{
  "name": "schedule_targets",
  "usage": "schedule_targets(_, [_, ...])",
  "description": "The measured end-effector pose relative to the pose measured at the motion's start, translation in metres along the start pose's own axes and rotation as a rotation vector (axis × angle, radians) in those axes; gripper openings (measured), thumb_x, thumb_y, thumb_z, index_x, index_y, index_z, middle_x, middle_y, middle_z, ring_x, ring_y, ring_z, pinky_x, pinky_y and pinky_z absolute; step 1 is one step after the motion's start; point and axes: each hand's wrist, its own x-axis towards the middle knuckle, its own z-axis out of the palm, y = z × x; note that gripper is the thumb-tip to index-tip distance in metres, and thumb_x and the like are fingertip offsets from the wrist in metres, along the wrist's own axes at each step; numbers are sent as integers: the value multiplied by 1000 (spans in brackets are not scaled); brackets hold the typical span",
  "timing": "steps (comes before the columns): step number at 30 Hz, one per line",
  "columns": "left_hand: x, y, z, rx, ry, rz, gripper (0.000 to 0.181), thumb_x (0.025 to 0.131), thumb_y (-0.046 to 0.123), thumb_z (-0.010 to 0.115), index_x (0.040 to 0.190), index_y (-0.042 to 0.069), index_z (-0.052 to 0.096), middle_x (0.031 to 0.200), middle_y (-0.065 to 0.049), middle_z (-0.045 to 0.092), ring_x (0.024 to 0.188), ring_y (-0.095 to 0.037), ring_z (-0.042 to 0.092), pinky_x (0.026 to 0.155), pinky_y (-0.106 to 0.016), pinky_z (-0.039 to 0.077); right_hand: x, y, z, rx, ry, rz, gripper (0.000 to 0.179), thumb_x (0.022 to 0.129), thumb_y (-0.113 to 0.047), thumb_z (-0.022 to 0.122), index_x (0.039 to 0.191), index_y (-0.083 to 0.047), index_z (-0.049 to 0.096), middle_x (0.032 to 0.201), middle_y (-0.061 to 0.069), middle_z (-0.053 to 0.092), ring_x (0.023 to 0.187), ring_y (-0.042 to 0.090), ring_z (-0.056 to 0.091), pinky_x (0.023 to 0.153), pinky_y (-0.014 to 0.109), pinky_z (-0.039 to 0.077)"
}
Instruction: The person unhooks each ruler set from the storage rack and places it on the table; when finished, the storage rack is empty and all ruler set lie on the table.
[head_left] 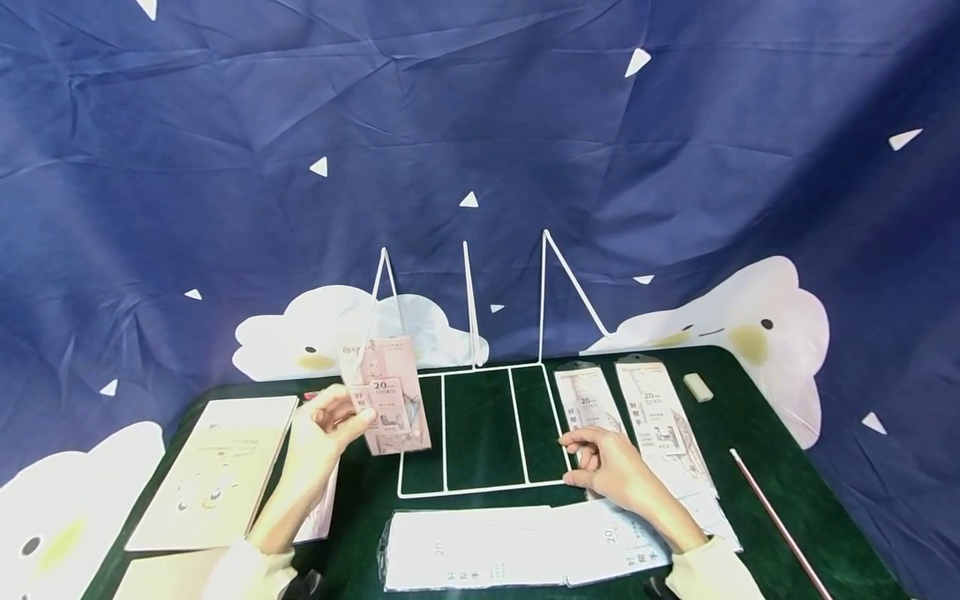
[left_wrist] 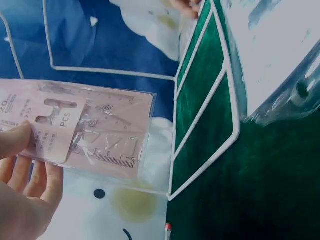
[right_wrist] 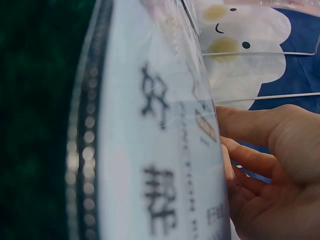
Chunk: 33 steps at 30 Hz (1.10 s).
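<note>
My left hand [head_left: 326,429] pinches a pink ruler set [head_left: 390,400] in a clear sleeve, thumb on its front and fingers behind. In the left wrist view, a printed ruler scale and drawing shapes show through the plastic. The set is raised upright at the left side of a white wire rack [head_left: 480,492]. The rack has thin upright dividers at its back. My right hand [head_left: 607,467] has curled fingers, with thumb and index fingertips on the rack's right edge wire. In the right wrist view, a pale blue packet [right_wrist: 165,150] partly hides those fingertips.
Pale packets [head_left: 472,546] lie before the rack. Two more packets [head_left: 652,408] lie to its right, beside an eraser [head_left: 698,387] and a pencil [head_left: 780,521]. Notebooks [head_left: 217,475] lie left on the green tabletop [head_left: 817,483]. A blue cloth [head_left: 480,125] hangs behind.
</note>
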Motion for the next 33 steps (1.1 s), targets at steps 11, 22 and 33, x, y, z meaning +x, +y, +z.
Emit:
schedule_targets(11, [-51, 23, 0, 104, 8, -76, 28, 91, -9, 73, 117, 0, 68, 108, 3, 78, 99, -10, 74, 86, -23, 57, -1, 2, 0, 17, 7, 2, 47, 75, 1, 90, 117, 5, 70, 88, 8, 62, 63, 5, 53, 57, 22, 46])
schedule_targets(22, [-77, 37, -3, 37, -14, -26, 34, 89, -18, 68, 115, 4, 71, 106, -1, 79, 95, -12, 75, 85, -25, 58, -3, 2, -1, 16, 11, -8, 46, 75, 3, 90, 117, 6, 70, 88, 8, 61, 65, 4, 52, 58, 21, 45])
schedule_targets(33, [-92, 30, -13, 55, -43, -88, 31, 91, -15, 68, 118, 1, 71, 108, -1, 79, 98, -12, 75, 86, -25, 58, 0, 0, 1, 16, 12, 0, 46, 75, 3, 90, 117, 6, 71, 87, 9, 62, 63, 4, 53, 57, 21, 46])
